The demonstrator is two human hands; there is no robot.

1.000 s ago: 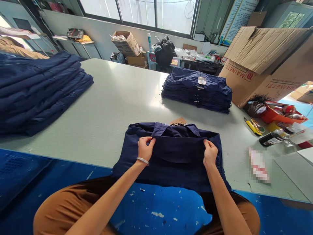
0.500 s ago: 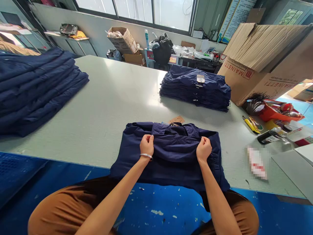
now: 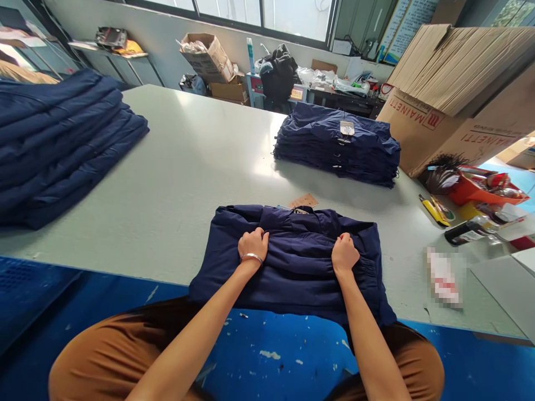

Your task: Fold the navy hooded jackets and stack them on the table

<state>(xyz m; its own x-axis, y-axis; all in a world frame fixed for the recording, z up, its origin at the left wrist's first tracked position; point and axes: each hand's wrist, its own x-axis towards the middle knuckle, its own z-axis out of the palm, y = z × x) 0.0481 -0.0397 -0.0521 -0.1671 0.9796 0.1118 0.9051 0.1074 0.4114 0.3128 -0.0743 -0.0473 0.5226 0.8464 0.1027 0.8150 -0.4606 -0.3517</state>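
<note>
In front of me a folded navy jacket point(image 3: 292, 284) lies across the near edge of the table, its front edge hanging slightly over. My left hand point(image 3: 253, 245), with a silver bangle at the wrist, is closed on the fabric left of the jacket's middle. On the right side my right hand point(image 3: 345, 253) pinches the same layer, fingers curled in. Between the hands the cloth runs in loose creases. A brown paper tag point(image 3: 304, 201) sticks out past the jacket's far edge, by the collar. The fingertips are partly hidden in the folds.
A stack of folded navy garments point(image 3: 336, 147) stands farther back on the pale table point(image 3: 179, 184). At left is a larger navy pile point(image 3: 62, 150). Along the right lie a yellow cutter point(image 3: 434, 211), a dark bottle point(image 3: 463, 231), an orange tray point(image 3: 472, 189) and a big carton point(image 3: 422, 128).
Both hands have drawn slightly closer together. The dark opening near the collar is now covered by the jacket's cloth, which lies flatter. The view has tilted a little.
</note>
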